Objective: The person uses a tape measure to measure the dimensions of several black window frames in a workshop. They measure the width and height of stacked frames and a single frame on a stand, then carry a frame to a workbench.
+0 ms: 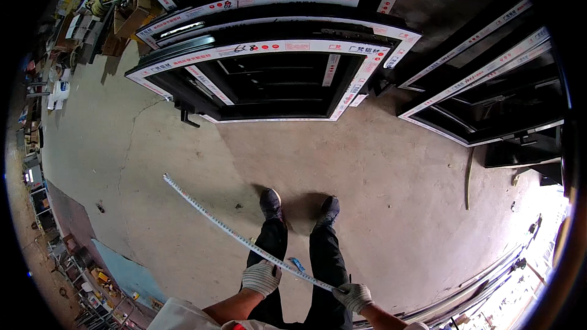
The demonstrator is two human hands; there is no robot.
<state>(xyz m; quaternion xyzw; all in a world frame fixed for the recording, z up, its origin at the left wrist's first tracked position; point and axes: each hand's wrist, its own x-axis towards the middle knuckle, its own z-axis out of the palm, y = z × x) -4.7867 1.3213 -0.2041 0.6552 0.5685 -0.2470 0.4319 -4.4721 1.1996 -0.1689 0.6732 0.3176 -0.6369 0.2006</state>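
Note:
My left hand [261, 277], in a grey work glove, grips the blade of a long steel tape measure [214, 215] from above. My right hand [353, 296], also gloved, holds the tape's near end, where the case is hidden in the fist. The blade runs straight from my hands up and to the left, its free tip hanging above the concrete floor. A small blue object [297, 264] shows just beside the blade between my hands. My dark shoes [271, 202] stand on the floor below.
Several black aluminium window frames [269, 79] wrapped in white protective tape lean stacked ahead, and more frames [489, 98] stand at the right. Cluttered shelves and boxes [92, 18] line the left. Long metal profiles [489, 281] lie at the lower right.

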